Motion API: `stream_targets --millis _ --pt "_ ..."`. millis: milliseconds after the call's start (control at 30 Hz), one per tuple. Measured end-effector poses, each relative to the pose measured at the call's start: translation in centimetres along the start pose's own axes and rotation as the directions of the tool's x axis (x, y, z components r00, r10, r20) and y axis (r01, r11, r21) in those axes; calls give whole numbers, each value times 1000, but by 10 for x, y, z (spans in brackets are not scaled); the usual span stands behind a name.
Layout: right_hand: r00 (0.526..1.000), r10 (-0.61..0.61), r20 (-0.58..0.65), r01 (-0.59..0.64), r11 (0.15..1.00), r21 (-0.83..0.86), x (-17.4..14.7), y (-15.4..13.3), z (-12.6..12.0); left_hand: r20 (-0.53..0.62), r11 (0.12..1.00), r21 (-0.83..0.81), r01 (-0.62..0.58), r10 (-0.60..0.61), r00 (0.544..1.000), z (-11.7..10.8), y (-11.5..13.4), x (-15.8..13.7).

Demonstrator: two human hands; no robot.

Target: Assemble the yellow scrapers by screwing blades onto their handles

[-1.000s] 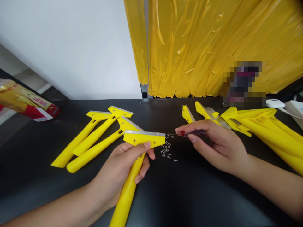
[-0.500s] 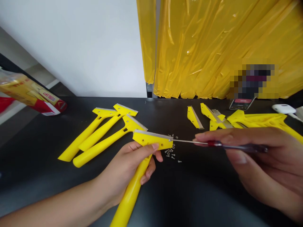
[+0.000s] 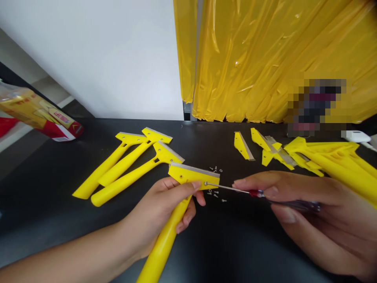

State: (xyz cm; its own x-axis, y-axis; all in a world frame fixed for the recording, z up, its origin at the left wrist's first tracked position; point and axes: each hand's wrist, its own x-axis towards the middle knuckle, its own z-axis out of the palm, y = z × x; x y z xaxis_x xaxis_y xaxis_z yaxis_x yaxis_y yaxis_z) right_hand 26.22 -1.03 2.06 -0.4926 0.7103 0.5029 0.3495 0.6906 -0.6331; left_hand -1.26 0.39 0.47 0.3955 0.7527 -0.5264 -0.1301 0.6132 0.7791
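My left hand (image 3: 171,208) is closed around the neck of a yellow scraper (image 3: 159,255), its thumb lying across the head. A metal blade edge runs along the top of that head. In my right hand (image 3: 312,212) is a screwdriver (image 3: 256,193) with a thin shaft and a red and dark handle. Its tip meets a small screw (image 3: 205,183) at the right hole of the head. The left hole looks bare. Several loose screws (image 3: 216,193) lie on the black table just beyond the head, partly behind the scraper and fingers.
Three yellow scrapers with blades (image 3: 129,169) lie at the left. Loose yellow head plates (image 3: 241,145) and blades lie at the back right, beside yellow handles (image 3: 341,157). A bottle (image 3: 55,118) stands at far left, a white case (image 3: 357,136) at far right. Yellow plastic sheeting (image 3: 241,59) hangs behind.
The screwdriver tip has moved from near the right end of the scraper's head, left and down to the right hole, with a screw at its tip. My left hand keeps its hold.
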Motion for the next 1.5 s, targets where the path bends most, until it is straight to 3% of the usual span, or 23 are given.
stream_targets --millis 333,600,767,867,1033,1167,1267,1367,1433,1500 --pt "990 -136 42 132 989 69 6 0 -2 16 999 41 -1 1 1000 -2 -3 -1" --pt "966 -198 163 216 971 -99 5 -11 -12 26 996 88 13 -16 1000 2 -4 -3" --pt "974 -203 103 221 954 -204 9 -19 -5 11 995 101 9 -10 1000 1 -5 -2" --pt "987 -156 29 159 969 -190 11 -22 0 21 994 113 15 -18 1000 1 -7 -1" --pt "994 101 38 -95 986 -138 26 -34 2 21 990 137 35 -39 999 3 -11 -3" --pt "996 -86 17 88 977 -194 36 -44 2 33 992 127 7 -11 999 3 -12 -3" --pt "997 -37 63 47 983 -177 35 -50 2 41 994 111 -12 8 999 2 -13 -3" --pt "974 181 135 -189 981 50 32 -54 1 60 994 113 -7 1 998 2 -12 -3" --pt "940 299 162 -335 894 297 29 -56 1 54 993 119 -7 1 999 3 -10 -4" --pt "925 340 167 -379 820 430 26 -54 1 41 992 124 -4 -1 999 3 -10 -5"
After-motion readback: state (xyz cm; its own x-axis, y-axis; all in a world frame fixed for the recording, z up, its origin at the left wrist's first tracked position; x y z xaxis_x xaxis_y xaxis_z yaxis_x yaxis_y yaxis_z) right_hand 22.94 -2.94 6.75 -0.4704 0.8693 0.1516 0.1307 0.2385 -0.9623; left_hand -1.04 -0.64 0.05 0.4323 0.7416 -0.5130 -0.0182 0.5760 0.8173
